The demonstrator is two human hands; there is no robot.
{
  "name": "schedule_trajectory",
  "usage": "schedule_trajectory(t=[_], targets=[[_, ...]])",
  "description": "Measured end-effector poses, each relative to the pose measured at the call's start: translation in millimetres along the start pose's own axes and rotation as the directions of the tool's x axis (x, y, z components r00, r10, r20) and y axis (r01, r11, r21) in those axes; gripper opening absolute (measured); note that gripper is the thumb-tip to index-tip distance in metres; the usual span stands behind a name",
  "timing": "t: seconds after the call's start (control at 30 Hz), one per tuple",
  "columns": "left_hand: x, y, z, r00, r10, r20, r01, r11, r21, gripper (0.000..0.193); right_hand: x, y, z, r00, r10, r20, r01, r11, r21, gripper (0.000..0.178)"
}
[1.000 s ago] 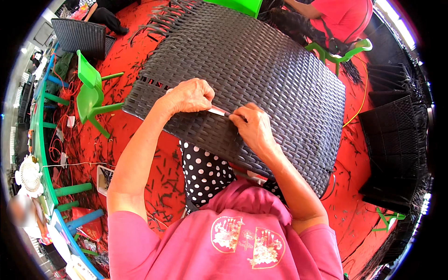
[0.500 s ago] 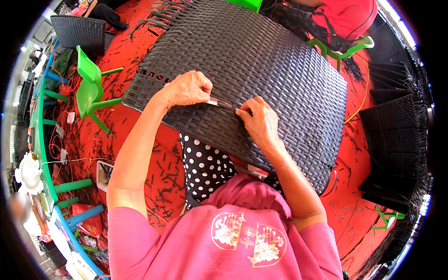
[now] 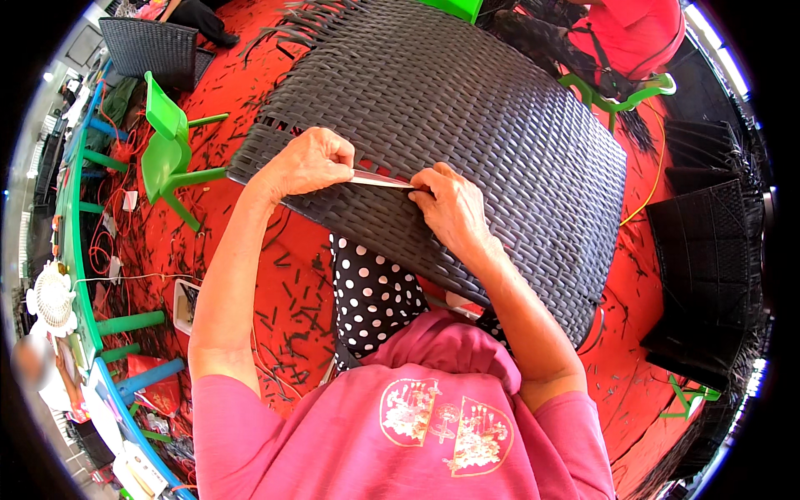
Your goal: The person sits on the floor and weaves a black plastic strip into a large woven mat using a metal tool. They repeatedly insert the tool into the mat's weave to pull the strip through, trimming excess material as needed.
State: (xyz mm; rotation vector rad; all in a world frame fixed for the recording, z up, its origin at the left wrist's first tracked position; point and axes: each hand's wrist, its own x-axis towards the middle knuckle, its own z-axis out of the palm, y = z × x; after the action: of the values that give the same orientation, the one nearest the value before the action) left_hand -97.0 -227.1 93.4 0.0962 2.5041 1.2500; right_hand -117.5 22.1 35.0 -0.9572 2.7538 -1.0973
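Two hands (image 3: 310,162) (image 3: 450,207) on one strip (image 3: 380,179) over one woven panel (image 3: 475,104)

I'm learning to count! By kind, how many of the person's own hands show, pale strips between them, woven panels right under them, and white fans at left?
Hands: 2 (left hand, right hand)
Pale strip: 1
Woven panel: 1
White fan: 1
Total: 5

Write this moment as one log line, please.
left hand: gripping shiny strip; right hand: pinching its other end; black woven panel: beneath both hands; green chair: left of panel

A chair (image 3: 165,158) stands left of the wickerwork (image 3: 467,108).
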Motion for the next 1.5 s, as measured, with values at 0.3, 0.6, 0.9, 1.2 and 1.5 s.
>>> schedule_trajectory(t=[0.3, 0.6, 0.9, 1.2, 1.5], targets=[[-29.2, -2.5, -14.1, 0.969, 0.026, -0.247, 0.027, 0.978, 0.208, 0.015, 15.0, 2.9, -22.4, 0.974, 0.197, 0.112, -0.224, 0.762, 0.607, 0.013], [-15.6, 16.7, -10.6, 0.958, 0.141, -0.249, 0.033, 0.81, 0.585, 0.015, 1.0, 6.9, -12.9, 0.936, 0.296, 0.19, -0.317, 0.474, 0.821, 0.012], [15.9, 46.4, -11.4, 0.989, 0.142, -0.05, -0.058, 0.671, 0.739, 0.015, 6.0, 2.5, -5.6, 0.923, 0.337, 0.184, -0.35, 0.542, 0.764, 0.018], [30.8, 20.7, -6.9, 0.999, -0.032, 0.007, 0.024, 0.855, 0.518, 0.016, 13.2, -0.2, -8.2, 0.897, 0.392, 0.203, -0.428, 0.657, 0.62, 0.019], [36.2, 29.6, -4.6, 0.991, 0.128, 0.037, -0.123, 0.776, 0.618, 0.016, 27.2, -2.3, -8.8, 0.875, 0.404, 0.266, -0.482, 0.773, 0.412, 0.016]])
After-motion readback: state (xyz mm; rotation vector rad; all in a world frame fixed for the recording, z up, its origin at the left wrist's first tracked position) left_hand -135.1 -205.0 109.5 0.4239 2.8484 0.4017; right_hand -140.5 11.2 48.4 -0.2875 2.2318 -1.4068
